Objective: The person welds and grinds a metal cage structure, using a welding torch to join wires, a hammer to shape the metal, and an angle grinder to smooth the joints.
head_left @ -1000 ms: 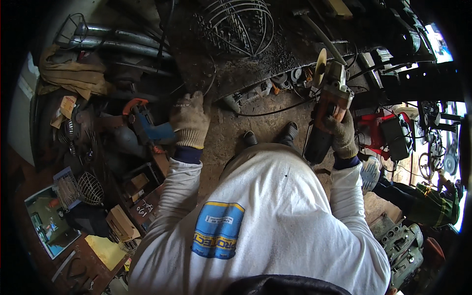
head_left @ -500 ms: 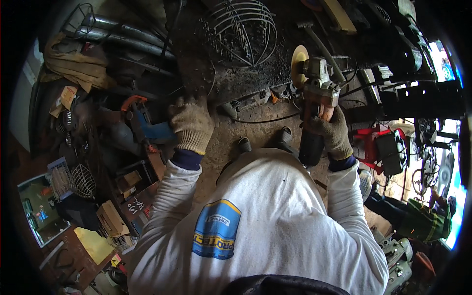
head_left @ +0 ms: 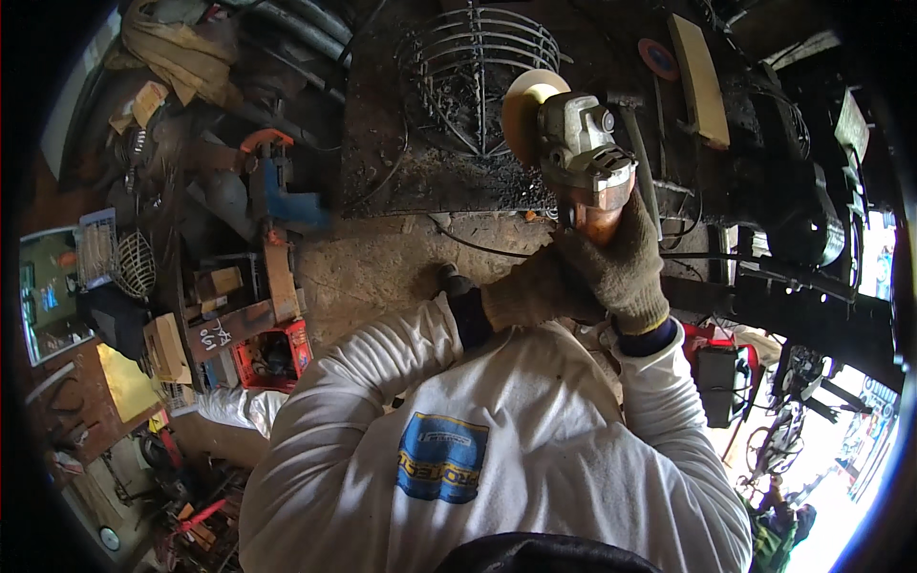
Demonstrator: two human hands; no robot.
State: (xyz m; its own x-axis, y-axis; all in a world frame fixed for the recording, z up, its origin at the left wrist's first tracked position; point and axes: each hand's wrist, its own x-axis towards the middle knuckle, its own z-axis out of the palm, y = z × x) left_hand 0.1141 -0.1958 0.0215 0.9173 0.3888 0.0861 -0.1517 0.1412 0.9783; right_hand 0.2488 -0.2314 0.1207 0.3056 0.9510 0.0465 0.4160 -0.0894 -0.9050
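Note:
An angle grinder (head_left: 585,158) with a pale, round disc (head_left: 521,119) is held in front of my chest, its head pointing at the workbench (head_left: 377,181). My gloved right hand (head_left: 626,272) wraps round its orange-brown body just behind the metal head. My gloved left hand (head_left: 537,289) closes on the rear of the tool from the left, and its fingertips are hidden. Beyond the disc, on the dark, grimy bench, sits a domed cage of bent metal rods (head_left: 478,76). The disc appears close to the cage's right side; whether they touch I cannot tell.
A blue and orange clamp-like tool (head_left: 287,201) stands left of the bench. A wooden board (head_left: 699,81) and a reddish disc (head_left: 658,59) lie at the bench's far right. A dark cable (head_left: 478,248) runs below the bench edge. A red crate (head_left: 272,358) sits at lower left.
My left hand has come away from the bench's left side and moved right onto the grinder. The grinder has shifted left, closer to the cage. My view has turned somewhat.

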